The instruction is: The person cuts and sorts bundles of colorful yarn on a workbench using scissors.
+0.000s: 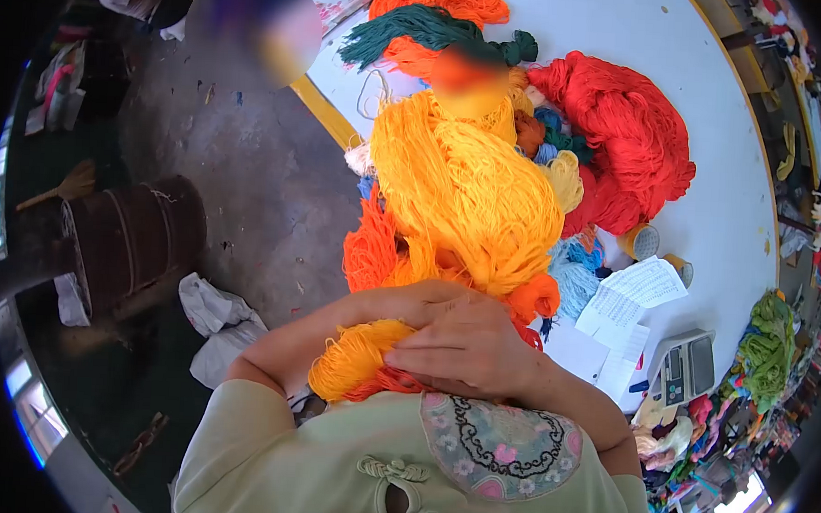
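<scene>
My forearms cross in front of my chest. My right hand points left, its fingers together and curved over a small hank of yellow yarn. Some orange-red yarn shows under that hank, close to my shirt. My left hand reaches across from the left, mostly behind the right one, so its fingers are hidden. Just beyond both hands lies a large loose heap of yellow yarn on the white table. Orange yarn sticks out at its left side.
A big red yarn heap lies right of the yellow. Dark green yarn is at the back. Written papers and a scale sit at the right. A dark brown bundle stands on the floor at left.
</scene>
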Demonstrator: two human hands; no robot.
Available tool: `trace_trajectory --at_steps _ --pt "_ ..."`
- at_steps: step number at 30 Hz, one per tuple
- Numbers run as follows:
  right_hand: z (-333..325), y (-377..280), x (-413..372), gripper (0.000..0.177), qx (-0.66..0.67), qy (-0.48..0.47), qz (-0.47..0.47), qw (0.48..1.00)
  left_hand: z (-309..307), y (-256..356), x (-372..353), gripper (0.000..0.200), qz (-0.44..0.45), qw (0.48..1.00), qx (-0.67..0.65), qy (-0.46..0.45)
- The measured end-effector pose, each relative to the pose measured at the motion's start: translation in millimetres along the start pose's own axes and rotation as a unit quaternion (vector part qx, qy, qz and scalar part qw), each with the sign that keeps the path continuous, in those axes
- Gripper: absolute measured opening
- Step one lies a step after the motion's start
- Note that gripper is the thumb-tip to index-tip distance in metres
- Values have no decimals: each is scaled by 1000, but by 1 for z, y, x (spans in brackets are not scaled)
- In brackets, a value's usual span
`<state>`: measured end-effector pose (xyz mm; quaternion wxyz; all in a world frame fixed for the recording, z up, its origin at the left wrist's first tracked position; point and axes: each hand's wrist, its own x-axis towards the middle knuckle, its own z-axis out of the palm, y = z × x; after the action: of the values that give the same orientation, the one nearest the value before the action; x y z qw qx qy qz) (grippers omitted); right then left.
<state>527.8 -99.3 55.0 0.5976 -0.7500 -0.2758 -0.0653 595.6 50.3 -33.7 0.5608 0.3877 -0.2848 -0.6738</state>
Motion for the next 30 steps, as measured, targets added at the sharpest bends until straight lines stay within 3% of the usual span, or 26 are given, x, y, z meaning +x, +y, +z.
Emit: trace_trajectory --at_steps 5,7,9,10,12,18,21,22,26,27,30 --pt "-2 -19 -49 21 -15 156 54 986 52 12 -29 58 -13 997 57 47" --pt "-3 -9 -80 35 115 335 176 919 60 -7 -30 57 71 989 124 31" --pt "-14 26 -102 53 -5 368 329 869 66 -21 -33 57 118 981 152 25" --pt "-16 33 -97 55 -132 287 306 898 69 -25 -36 56 120 982 145 24" --pt "-19 40 -88 59 -372 111 235 891 74 -31 -42 57 116 984 134 30" --pt "9 63 -66 55 -560 -34 243 791 88 -42 -55 58 112 983 123 74" --pt "-21 66 -53 51 -447 -67 373 810 92 -48 -62 58 123 980 125 91" --pt "-33 74 -53 49 -444 -43 357 821 93 -49 -63 58 128 979 127 96" --pt "-74 61 -28 38 -134 193 352 906 96 -53 -65 58 137 976 129 112" --pt "-82 46 -15 35 -35 272 320 907 96 -54 -66 58 140 975 128 114" --pt "-113 -15 5 44 99 389 243 883 95 -55 -67 57 144 974 129 118"
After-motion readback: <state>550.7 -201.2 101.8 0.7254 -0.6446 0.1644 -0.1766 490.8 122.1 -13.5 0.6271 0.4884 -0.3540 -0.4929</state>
